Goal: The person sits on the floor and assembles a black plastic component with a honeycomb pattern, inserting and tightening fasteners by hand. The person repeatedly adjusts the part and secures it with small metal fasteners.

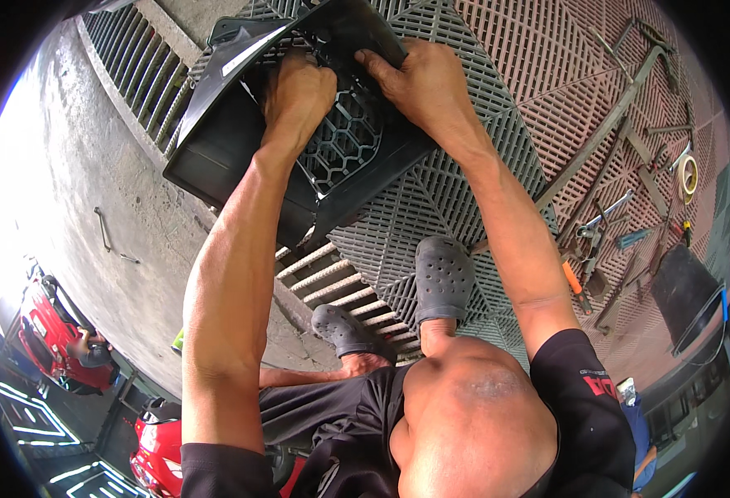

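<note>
A black plastic housing (224,162) with flared walls sits tilted in front of me, above the floor grating. Set into its middle is a honeycomb grille (344,137). My left hand (300,93) reaches inside the housing beside the grille, its fingers curled downward and closed; whatever they pinch is hidden. With my right hand (428,90) I grip the housing's right wall, thumb on the inner side and the other fingers out of sight behind it. A pale strip (253,51) runs along the upper left wall.
Slatted drain grating (323,278) crosses under my feet in grey clogs (444,278). Grey and red floor tiles lie right, with scattered tools, an orange-handled tool (575,282), a tape roll (688,175) and a black bin (687,290). A wrench (102,228) lies on concrete left; red vehicles stand lower left.
</note>
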`<state>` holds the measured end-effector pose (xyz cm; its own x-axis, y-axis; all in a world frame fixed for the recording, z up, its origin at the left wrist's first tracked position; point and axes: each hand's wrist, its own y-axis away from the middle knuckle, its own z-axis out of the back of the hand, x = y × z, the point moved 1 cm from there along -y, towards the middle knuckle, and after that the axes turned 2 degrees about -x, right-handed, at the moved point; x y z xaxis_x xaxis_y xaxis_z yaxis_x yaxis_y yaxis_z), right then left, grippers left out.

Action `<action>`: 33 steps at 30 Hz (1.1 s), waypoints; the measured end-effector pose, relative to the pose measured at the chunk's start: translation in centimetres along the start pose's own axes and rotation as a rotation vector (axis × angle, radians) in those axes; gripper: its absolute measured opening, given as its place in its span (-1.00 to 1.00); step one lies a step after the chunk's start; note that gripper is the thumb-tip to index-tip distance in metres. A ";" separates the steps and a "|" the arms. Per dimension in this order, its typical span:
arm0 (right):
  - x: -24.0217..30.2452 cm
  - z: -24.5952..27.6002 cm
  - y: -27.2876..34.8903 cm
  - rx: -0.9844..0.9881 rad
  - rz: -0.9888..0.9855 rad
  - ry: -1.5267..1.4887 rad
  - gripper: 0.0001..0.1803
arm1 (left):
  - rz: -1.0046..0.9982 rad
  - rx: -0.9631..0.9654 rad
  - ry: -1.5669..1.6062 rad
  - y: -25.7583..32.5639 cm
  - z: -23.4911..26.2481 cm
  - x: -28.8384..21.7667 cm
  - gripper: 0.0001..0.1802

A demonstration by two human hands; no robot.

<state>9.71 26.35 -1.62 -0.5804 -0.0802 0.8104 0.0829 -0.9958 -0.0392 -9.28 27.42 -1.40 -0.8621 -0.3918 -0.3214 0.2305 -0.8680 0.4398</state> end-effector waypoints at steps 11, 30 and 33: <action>0.2 0.3 -0.5 -0.043 0.011 -0.003 -0.46 | 0.584 0.065 1.598 1.8 -1.7 -6.1 -0.82; -0.2 0.3 0.1 -0.034 0.012 -0.022 -0.46 | -0.272 -0.091 -0.210 0.6 4.6 -1.0 -0.64; -0.2 0.4 0.1 -0.033 0.020 -0.020 -0.46 | -0.319 -0.102 -0.196 -0.2 4.5 -0.7 -0.69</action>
<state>10.15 26.26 -1.60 -0.5629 -0.0992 0.8206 0.0672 -0.9950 -0.0742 -10.73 29.20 2.49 -0.9654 -0.0401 -0.2578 -0.0280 -0.9665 0.2551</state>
